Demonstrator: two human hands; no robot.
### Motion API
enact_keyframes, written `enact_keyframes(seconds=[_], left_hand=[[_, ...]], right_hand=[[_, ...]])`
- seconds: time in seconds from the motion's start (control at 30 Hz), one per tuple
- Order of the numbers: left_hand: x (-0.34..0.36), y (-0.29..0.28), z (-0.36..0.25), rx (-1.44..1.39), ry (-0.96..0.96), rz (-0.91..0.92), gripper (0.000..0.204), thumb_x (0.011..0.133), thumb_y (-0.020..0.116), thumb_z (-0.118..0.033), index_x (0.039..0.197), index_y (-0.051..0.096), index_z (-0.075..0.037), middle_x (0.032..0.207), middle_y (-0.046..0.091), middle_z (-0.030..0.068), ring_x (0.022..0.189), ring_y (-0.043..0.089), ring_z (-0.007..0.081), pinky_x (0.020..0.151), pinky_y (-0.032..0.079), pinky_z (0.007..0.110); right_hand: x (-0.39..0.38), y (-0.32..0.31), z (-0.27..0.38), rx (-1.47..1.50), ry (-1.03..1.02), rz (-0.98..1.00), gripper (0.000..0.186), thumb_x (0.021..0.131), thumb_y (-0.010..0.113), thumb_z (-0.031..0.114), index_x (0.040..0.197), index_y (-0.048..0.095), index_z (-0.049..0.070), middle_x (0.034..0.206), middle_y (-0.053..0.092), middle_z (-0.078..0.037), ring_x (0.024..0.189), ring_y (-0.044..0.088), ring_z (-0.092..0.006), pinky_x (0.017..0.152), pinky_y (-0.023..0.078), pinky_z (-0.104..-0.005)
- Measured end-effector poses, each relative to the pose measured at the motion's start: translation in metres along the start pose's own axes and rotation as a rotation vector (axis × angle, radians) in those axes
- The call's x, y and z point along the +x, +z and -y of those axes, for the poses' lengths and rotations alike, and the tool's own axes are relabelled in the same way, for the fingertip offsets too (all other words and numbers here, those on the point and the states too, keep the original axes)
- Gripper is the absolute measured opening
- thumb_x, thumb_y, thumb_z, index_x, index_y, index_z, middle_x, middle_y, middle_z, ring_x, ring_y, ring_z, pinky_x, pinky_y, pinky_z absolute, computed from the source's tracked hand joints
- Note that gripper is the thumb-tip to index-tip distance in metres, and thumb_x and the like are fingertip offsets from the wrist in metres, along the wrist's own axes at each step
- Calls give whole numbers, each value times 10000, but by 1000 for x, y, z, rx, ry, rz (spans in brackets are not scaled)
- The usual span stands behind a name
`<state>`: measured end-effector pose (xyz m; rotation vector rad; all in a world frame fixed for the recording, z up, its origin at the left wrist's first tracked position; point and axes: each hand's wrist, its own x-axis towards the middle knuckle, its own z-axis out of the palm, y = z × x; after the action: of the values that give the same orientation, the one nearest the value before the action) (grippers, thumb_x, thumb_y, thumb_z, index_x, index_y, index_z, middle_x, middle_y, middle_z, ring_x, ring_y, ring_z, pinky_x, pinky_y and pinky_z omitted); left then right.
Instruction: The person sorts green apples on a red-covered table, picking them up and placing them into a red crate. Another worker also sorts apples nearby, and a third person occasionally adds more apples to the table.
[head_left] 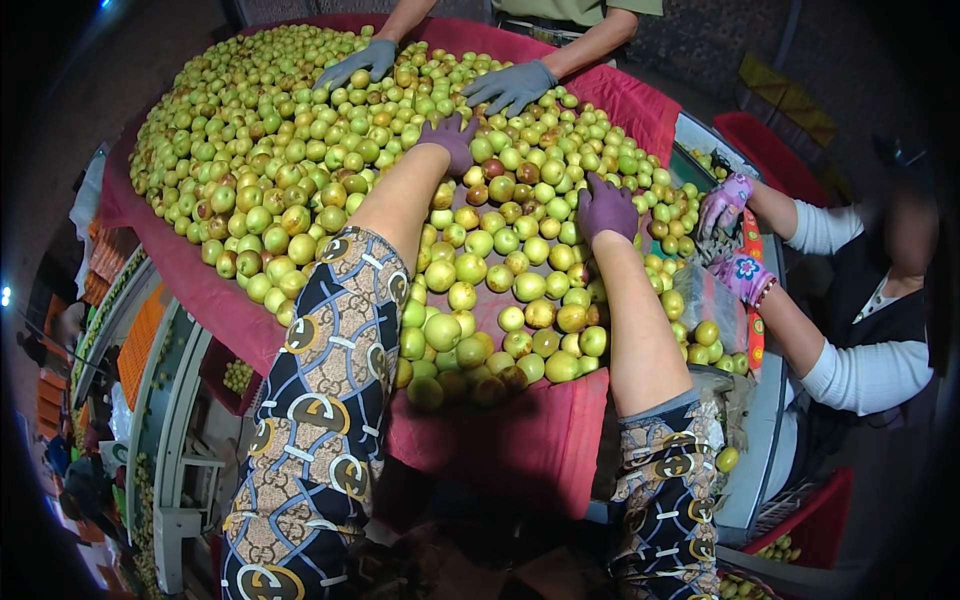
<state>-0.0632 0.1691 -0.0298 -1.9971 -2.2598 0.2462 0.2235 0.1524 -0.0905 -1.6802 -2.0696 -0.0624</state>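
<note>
Many green and reddish-brown round fruits (260, 170) are heaped on a red cloth-lined table (160, 230). My left hand (449, 141), in a purple glove, rests among the fruit at the upper middle with its fingers spread. My right hand (606, 209), also in a purple glove, touches fruit right of the middle, fingers slightly bent and apart, with nothing visibly held. Scattered fruits lie between my forearms, with some of the lining showing beneath them.
A co-worker's grey-gloved hands (508, 86) touch the heap across from me. Another person's patterned gloves (736, 280) are at a conveyor edge (752, 420) on the right. At left are conveyors (150, 400) and orange crates (140, 335); red bins (815, 515) sit lower right.
</note>
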Motion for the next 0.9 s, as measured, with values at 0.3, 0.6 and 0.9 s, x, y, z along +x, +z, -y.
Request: enact_keyframes(seconds=[0.3,0.6,0.9], left_hand=[[-47,-32,23,-300,522,-39,563,916,621,-364,1419,513,-133,1376,544,195,1265,542,378,1055,447,449],[-217,-46,-43,-247,999,-13,552,919,662,-466,1292,602,-63,1224,573,170,1104,567,369,946,461,480],[-293,-44,-50,-291,1052,54,569,890,682,-476,1349,579,-156,1364,541,106,1301,452,364,1010,410,510]], right_hand=[[2,-2,5,228,-25,-150,262,923,606,257,1121,711,121,1130,704,-126,1085,638,-330,927,524,-439],[0,-29,13,702,-514,-77,120,838,722,216,924,766,145,1001,724,-108,1000,664,-322,861,529,-421],[-21,-41,41,-41,-541,211,245,878,674,295,1109,728,235,1113,692,-80,1083,615,-305,907,508,-430]])
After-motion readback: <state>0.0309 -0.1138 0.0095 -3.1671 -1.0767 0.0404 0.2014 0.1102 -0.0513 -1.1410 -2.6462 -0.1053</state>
